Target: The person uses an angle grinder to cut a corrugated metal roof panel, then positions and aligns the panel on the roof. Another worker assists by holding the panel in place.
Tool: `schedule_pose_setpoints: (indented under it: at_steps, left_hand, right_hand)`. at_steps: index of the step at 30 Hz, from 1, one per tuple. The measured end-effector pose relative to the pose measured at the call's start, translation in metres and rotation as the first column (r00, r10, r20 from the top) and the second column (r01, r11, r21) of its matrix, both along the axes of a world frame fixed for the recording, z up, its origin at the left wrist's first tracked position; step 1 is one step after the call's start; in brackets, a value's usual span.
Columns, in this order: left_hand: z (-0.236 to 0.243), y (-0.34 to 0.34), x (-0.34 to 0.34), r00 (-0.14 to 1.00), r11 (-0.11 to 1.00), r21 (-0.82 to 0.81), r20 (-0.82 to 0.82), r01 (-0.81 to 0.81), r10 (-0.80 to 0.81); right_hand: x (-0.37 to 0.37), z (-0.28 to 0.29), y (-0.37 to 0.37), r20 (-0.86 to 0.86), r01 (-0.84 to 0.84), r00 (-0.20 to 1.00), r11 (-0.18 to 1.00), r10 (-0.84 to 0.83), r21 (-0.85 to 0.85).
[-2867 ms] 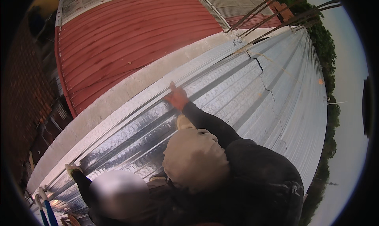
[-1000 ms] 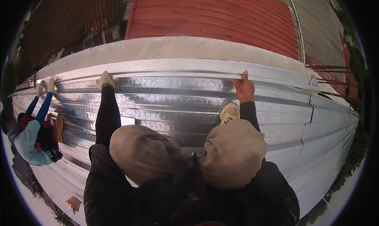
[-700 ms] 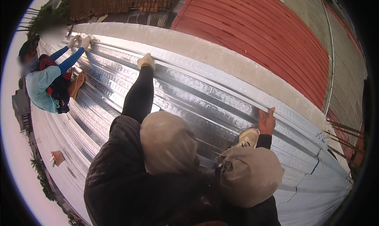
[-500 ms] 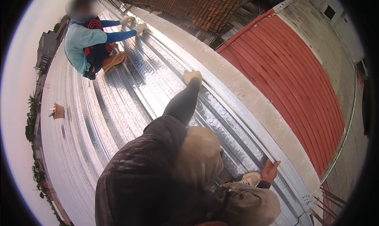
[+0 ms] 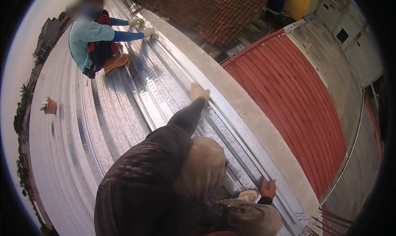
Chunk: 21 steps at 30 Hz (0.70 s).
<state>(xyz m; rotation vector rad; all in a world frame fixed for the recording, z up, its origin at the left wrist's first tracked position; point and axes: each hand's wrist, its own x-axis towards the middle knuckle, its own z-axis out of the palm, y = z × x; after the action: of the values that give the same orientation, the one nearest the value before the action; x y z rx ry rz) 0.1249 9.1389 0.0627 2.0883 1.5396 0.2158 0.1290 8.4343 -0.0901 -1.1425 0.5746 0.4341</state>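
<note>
A long silvery metal flashing strip [image 5: 235,122] runs along the roof edge beside a concrete ledge. My left hand [image 5: 199,92], pale and possibly gloved, is closed over the strip's raised edge with the arm stretched forward. Nearer to me, on the right, my right hand [image 5: 268,188] grips the same strip beside my shoe [image 5: 248,195]; its thumb and a finger show, the rest is partly hidden. Ribbed metal roof sheets [image 5: 119,108] lie under me. Farther along, a crouching co-worker [image 5: 91,40] has both gloved hands [image 5: 148,32] at the strip's far part.
The concrete ledge [image 5: 251,133] borders the strip on the right. Beyond it lie a lower red metal roof [image 5: 288,108] and a tiled roof [image 5: 214,13]. An orange bucket [image 5: 50,106] stands on the sheets at left. Thin rods [image 5: 334,221] jut out near the lower right.
My view has tilted a little, so the lower roofs and my right hand appear farther left. Both my hands stay on the strip, and the co-worker remains crouched there.
</note>
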Motion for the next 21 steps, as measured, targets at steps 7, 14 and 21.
schedule_pose_setpoints:
  at_steps: [7,14,21]
  left_hand:
    - [-0.025,0.019,-0.023,0.903,0.94,-0.206,0.282,-0.272,0.323]
    - [-0.028,0.002,-0.008,0.934,0.97,0.026,0.279,-0.24,0.223]
    - [-0.049,0.027,-0.024,0.898,0.925,0.113,0.308,-0.363,0.315]
  right_hand:
    - [-0.017,0.076,0.052,-0.024,0.268,0.962,0.925,-0.272,0.268]
    - [-0.007,0.046,0.023,-0.141,0.289,0.953,0.946,-0.269,0.146]
    - [-0.022,0.044,0.048,-0.163,0.252,0.96,0.955,-0.227,0.158]
